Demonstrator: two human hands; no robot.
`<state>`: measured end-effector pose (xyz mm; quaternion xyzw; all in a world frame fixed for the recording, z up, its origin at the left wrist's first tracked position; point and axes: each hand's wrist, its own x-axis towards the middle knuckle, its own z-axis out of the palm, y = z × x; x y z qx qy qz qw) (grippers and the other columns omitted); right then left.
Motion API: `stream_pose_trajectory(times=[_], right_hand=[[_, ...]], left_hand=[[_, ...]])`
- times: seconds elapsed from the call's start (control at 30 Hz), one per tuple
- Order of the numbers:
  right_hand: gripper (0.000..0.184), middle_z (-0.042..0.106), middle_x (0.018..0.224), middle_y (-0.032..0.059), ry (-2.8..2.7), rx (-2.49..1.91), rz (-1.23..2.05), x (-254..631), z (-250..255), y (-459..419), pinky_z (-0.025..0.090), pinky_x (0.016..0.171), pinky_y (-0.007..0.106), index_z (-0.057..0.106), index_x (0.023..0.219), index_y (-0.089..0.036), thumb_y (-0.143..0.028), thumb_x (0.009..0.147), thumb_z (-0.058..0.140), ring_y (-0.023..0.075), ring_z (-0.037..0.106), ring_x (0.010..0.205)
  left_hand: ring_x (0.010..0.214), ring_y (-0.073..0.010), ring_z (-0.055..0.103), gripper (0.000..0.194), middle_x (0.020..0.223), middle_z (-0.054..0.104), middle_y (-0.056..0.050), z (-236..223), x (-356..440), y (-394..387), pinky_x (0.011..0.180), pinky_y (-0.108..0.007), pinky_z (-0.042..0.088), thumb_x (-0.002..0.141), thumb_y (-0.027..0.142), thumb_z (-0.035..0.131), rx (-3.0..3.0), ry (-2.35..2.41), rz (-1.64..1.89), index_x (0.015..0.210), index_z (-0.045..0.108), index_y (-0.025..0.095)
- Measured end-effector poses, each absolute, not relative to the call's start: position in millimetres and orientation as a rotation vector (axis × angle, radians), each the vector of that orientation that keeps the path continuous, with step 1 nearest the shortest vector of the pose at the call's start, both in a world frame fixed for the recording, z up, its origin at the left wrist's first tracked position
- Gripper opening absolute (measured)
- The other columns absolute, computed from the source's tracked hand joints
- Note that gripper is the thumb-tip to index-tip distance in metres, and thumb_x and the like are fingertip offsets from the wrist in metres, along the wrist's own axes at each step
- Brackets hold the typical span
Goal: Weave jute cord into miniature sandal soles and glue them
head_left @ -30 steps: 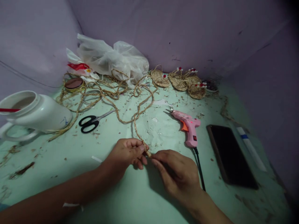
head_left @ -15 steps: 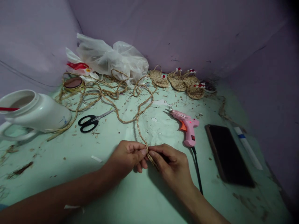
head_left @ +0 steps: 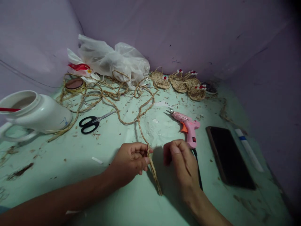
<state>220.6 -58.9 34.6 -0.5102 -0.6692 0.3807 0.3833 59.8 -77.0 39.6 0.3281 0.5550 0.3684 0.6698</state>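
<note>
Clock: read from the left hand, 12 pointing away from the person.
Left hand (head_left: 133, 161): fingers curled in, thumb and fingers closed on the rope.
Rope (head_left: 154, 174): pinched in the left hand near one end; that end sticks out towards 4 or 5, while the rest runs off towards 12 and lies in loose loops spreading to 11.
Right hand (head_left: 182, 161): at 3, apart from the rope, fingers loosely curled with the thumb over them; cannot tell whether anything is tucked inside.
Glue gun (head_left: 193, 127): pink, at 2, lying just beyond the right hand, nozzle towards 10, red light showing.
Cord (head_left: 199, 175): black, from the handle, partly behind the right hand.
Phone (head_left: 229, 157): at 3, past the right hand, screen dark.
Marker (head_left: 249, 150): white with a blue band, beside the phone.
Scissors (head_left: 88, 125): black handles, between 10 and 11.
Mug (head_left: 47, 110): white, at 10, a red stick in its mouth.
Plastic bag (head_left: 115, 59): near 12, by the wall (head_left: 188, 34).
Woven pieces (head_left: 178, 83): at 1, with red and white beads.
</note>
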Motion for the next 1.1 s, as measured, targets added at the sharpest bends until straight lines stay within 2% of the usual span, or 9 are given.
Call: stream_pose_trajectory(times=[0.13,0.27,0.4,0.6,0.7,0.77,0.83,0.97,1.1], right_hand=[[0.043,0.044,0.052,-0.0038,-1.725,-1.366,1.151,230,39,-53,0.032,0.047,0.023,0.047,0.057,-0.019,-0.041,0.093,0.038,0.01,0.041,0.049],[0.032,0.051,0.058,-0.0027,-1.861,-1.184,1.595,226,42,-56,0.034,0.049,0.022,0.063,0.073,-0.017,-0.038,0.09,0.045,0.0105,0.044,0.053],[0.024,0.056,0.058,-0.0019,-1.704,-1.127,1.721,214,40,-62,0.037,0.051,0.022,0.068,0.076,-0.017,-0.032,0.086,0.052,0.0106,0.046,0.053],[0.019,0.062,0.058,-0.0008,-1.811,-1.149,1.55,216,38,-62,0.041,0.051,0.023,0.073,0.075,-0.018,-0.029,0.082,0.058,0.0119,0.053,0.053],[0.015,0.069,0.07,0.0018,-1.768,-1.322,1.146,237,45,-47,0.047,0.061,0.026,0.072,0.079,-0.021,-0.034,0.075,0.065,0.0167,0.062,0.065],[0.024,0.071,0.079,0.0056,-1.598,-1.541,0.771,254,50,-32,0.048,0.065,0.03,0.071,0.083,-0.02,-0.042,0.076,0.063,0.0201,0.064,0.071],[0.035,0.071,0.08,0.0086,-1.605,-1.826,0.603,269,52,-16,0.045,0.064,0.033,0.068,0.092,-0.018,-0.048,0.078,0.057,0.0237,0.065,0.072],[0.05,0.071,0.081,0.0124,-1.718,-2.149,0.597,282,47,4,0.041,0.06,0.036,0.064,0.099,-0.015,-0.055,0.07,0.061,0.0289,0.064,0.071],[0.047,0.07,0.068,0.0085,-1.619,-2.131,0.773,284,36,11,0.042,0.057,0.034,0.062,0.099,-0.013,-0.046,0.065,0.067,0.0275,0.066,0.066]], left_hand=[[0.048,-0.0083,0.049,0.038,0.059,0.055,0.002,40,57,-75,0.044,-0.02,0.038,0.06,0.031,0.068,0.765,1.251,0.874,0.092,0.062,0.012],[0.046,-0.0078,0.047,0.042,0.056,0.056,0.002,35,54,-75,0.044,-0.02,0.037,0.065,0.033,0.067,0.803,1.233,0.934,0.099,0.062,0.011],[0.046,-0.0081,0.047,0.044,0.055,0.056,0.001,31,53,-76,0.044,-0.02,0.035,0.065,0.036,0.069,0.782,1.168,0.92,0.1,0.063,0.011],[0.045,-0.0076,0.044,0.029,0.051,0.051,0.002,39,57,-77,0.042,-0.02,0.034,0.06,0.038,0.071,0.816,1.217,0.889,0.07,0.062,0.011],[0.042,-0.0072,0.043,0.03,0.049,0.052,0.003,44,57,-76,0.04,-0.019,0.032,0.061,0.037,0.072,0.811,1.246,0.91,0.075,0.064,0.012],[0.044,-0.008,0.047,0.032,0.053,0.055,0.002,46,56,-75,0.04,-0.019,0.033,0.061,0.037,0.072,0.795,1.238,0.935,0.079,0.065,0.012],[0.045,-0.0086,0.049,0.034,0.057,0.057,0.0,45,55,-74,0.04,-0.019,0.034,0.06,0.039,0.073,0.77,1.211,0.964,0.078,0.065,0.011],[0.044,-0.008,0.047,0.034,0.053,0.056,0.0,43,53,-71,0.04,-0.019,0.032,0.062,0.039,0.072,0.751,1.206,0.969,0.078,0.066,0.01],[0.043,-0.0075,0.047,0.031,0.052,0.056,0.0,40,54,-71,0.041,-0.019,0.033,0.065,0.039,0.07,0.769,1.226,0.944,0.078,0.067,0.01]])
